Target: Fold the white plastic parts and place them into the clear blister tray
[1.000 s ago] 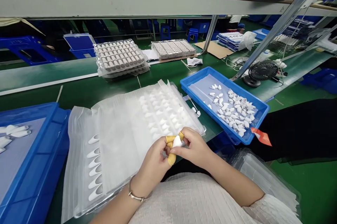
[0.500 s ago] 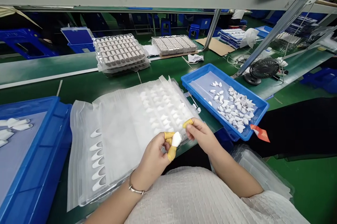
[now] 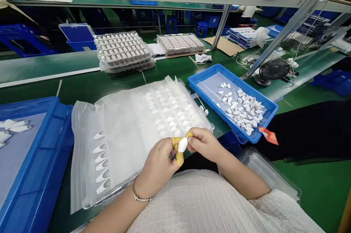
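Note:
Yellow finger cots cover some fingertips of my left hand (image 3: pixel 159 158), which pinches a small white pointed hollow-looking piece (image 3: pixel 182 145). My right hand (image 3: pixel 205 144), with a yellow cot on one finger, is closed at the piece's upper right edge and touches it. Both hands are held over the near right edge of a clear plastic tray (image 3: pixel 93 203). A translucent sheet (image 3: pixel 123 127) covers much of that tray. Rows of white pieces (image 3: pixel 171 119) show through it on the right, and several longer white pieces (image 3: pixel 102 164) lie at its left.
A blue bin (image 3: pixel 201 92) at right holds many small white pieces. Another blue bin (image 3: pixel 59 141) stands at left with longer white pieces. Stacked filled trays (image 3: pixel 123 52), a small black fan (image 3: pixel 274 69) and a slanting metal post (image 3: pixel 282 35) are farther back.
My right hand has moved left to the white piece and now touches its upper edge. The piece has turned a little in my left hand. The view has shifted slightly.

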Tool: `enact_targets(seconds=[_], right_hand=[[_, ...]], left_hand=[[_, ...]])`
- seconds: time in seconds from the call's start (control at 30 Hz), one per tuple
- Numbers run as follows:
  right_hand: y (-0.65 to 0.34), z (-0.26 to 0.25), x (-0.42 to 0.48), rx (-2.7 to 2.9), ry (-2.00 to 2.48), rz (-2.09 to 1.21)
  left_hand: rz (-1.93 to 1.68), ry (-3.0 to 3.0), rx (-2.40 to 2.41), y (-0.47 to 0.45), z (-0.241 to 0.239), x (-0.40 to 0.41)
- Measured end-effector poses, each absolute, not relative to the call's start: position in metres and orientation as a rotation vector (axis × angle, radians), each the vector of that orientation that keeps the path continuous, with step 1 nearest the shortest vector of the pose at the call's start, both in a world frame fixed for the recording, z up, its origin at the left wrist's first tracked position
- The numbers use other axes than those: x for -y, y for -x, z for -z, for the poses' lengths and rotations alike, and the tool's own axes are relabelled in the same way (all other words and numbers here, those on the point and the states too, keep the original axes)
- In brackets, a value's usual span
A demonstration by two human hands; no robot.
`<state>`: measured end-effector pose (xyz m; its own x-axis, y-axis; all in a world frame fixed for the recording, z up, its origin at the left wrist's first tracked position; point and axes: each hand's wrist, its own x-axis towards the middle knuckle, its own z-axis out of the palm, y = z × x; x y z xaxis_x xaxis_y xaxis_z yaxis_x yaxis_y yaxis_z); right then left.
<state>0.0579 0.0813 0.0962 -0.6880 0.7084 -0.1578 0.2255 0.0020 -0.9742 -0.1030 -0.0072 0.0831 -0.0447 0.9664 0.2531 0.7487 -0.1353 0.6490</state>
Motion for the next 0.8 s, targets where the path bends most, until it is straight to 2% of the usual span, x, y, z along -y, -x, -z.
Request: enact_targets(seconds=[0.17, 0.4, 0.57, 0.67, 0.8], right_hand=[[-0.058, -0.095, -0.081, 2.054, 1.001, -1.494], [-0.056, -0.079, -0.084, 1.675, 0.929, -1.837], [-0.051, -0.068, -0.095, 1.393, 0.771, -2.086], [-0.052, -0.063, -0.096, 1.34, 0.76, -2.11], [-0.057, -0.065, -0.089, 1.34, 0.864, -2.023]], left_hand=[[-0.956, -2.017, -1.898, 0.103, -0.082, 0.006], [-0.93, -1.859, -1.815, 0.106, -0.08, 0.005], [-1.174, -1.275, -1.491, 0.106, -0.071, -0.007], [-1.232, -1.082, -1.342, 0.1, -0.073, -0.009], [-1.178, -1.114, -1.44, 0.092, -0.075, -0.005]])
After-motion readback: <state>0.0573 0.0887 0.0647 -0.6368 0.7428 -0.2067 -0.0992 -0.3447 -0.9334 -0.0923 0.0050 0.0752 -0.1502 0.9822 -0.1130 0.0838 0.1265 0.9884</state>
